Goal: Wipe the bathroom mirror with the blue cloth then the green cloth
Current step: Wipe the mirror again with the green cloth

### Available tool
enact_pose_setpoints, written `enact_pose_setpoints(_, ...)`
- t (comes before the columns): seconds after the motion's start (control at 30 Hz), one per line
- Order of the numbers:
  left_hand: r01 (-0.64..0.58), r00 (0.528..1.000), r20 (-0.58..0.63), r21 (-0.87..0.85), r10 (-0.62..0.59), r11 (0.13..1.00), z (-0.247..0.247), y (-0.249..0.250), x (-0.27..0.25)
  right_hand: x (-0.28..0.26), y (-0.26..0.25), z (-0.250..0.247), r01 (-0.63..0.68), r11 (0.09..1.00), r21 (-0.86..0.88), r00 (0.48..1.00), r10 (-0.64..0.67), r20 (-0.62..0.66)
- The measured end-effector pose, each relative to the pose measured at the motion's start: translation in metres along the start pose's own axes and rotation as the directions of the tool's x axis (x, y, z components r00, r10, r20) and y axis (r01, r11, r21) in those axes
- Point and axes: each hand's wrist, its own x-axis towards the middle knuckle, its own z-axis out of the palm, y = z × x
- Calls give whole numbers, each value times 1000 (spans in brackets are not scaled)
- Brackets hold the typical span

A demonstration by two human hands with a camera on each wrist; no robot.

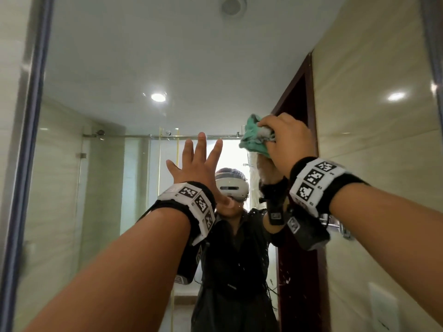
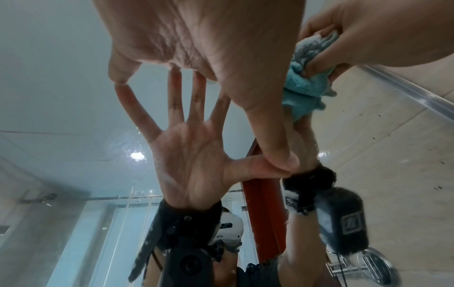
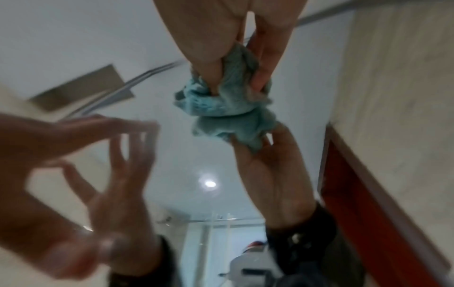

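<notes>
The bathroom mirror (image 1: 143,56) fills the head view. My left hand (image 1: 197,159) lies flat on the glass with fingers spread and holds nothing; the left wrist view shows its palm (image 2: 196,38) and thumb tip meeting their reflection. To its right and slightly higher, my right hand (image 1: 287,137) grips a bunched cloth (image 1: 251,137) and presses it on the glass. The cloth looks teal-green in the head view and paler blue in the left wrist view (image 2: 304,83) and the right wrist view (image 3: 221,101), where the fingers (image 3: 213,64) dig into it.
The mirror's dark frame edge (image 1: 26,140) runs down the left; another edge (image 1: 431,32) stands at the far right. Reflected in the glass are a dark red door, beige tiled walls, a glass shower screen and a person wearing a headset. A chrome fitting (image 1: 340,226) shows low on the right.
</notes>
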Motion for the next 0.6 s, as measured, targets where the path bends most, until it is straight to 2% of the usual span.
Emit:
enact_pose_setpoints(0.07,-4,1000,0,-5,4,1000,0,0,-1,-11,-16,13,29,999,-43,999,-28,34)
enact_pose_setpoints(0.13,-5,1000,-1,3,5,1000,-1,-1,-2,-27,-33,24,188,981,-46,976,-181,119)
enact_pose_setpoints(0.2,-5,1000,2,19,5,1000,-1,-2,-3,-33,-35,26,282,959,-41,945,-270,182)
enact_pose_setpoints(0.27,-10,1000,-2,18,10,1000,1,-4,-4,-18,-32,21,247,969,-23,957,-240,163)
enact_pose_setpoints(0.37,-37,999,-22,-17,37,999,6,-6,-2,20,-32,17,91,996,-3,996,-91,4)
enact_pose_setpoints(0.43,-48,999,-27,-22,47,999,8,-8,0,37,-39,20,17,999,29,999,-16,-34)
enact_pose_setpoints(0.5,-49,999,-22,-25,49,998,8,-9,1,37,-44,25,22,1000,10,1000,-22,3)
enact_pose_setpoints(0.6,-46,999,-20,-8,46,999,7,-8,0,14,-44,27,133,991,-11,990,-132,42)
